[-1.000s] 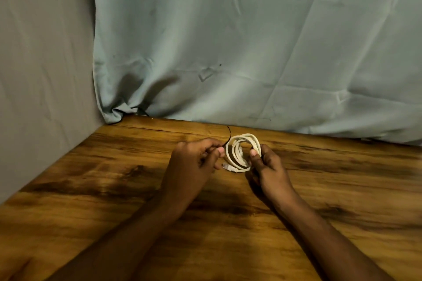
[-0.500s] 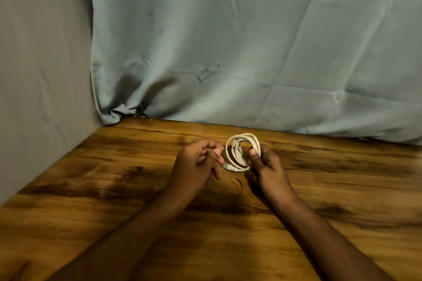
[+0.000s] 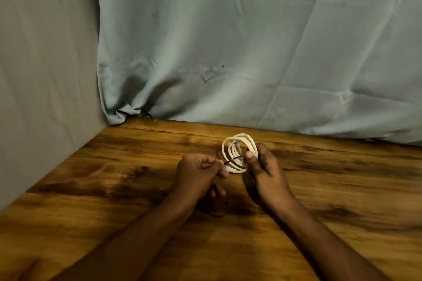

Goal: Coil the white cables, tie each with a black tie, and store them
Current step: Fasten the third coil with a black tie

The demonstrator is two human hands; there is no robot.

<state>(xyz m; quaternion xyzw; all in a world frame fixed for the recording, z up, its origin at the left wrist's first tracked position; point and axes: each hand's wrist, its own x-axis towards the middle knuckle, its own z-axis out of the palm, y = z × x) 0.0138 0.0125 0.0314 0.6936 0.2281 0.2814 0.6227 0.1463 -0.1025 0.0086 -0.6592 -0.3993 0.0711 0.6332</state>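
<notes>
- Head view only, looking down at wooden counter [image 3: 114,189].
- White cable [image 3: 237,153] coiled in several loops, held upright just above counter, near its back edge, between both hands.
- Right hand [image 3: 262,173] curled round right side of coil, thumb pressed on front of loops, fingers behind.
- Left hand [image 3: 198,173] curled, thumb and forefinger pinching one end of black tie [image 3: 233,159], just left of coil.
- Tie running from left pinch rightward across lower front of loops toward right thumb; far end hidden, cannot tell whether wrapped fully round.
- Cable connector end visible at lower left of coil, touching left fingertips.
- Pale blue cloth [image 3: 251,52] hanging behind counter, grey wall [image 3: 45,64] at left.
</notes>
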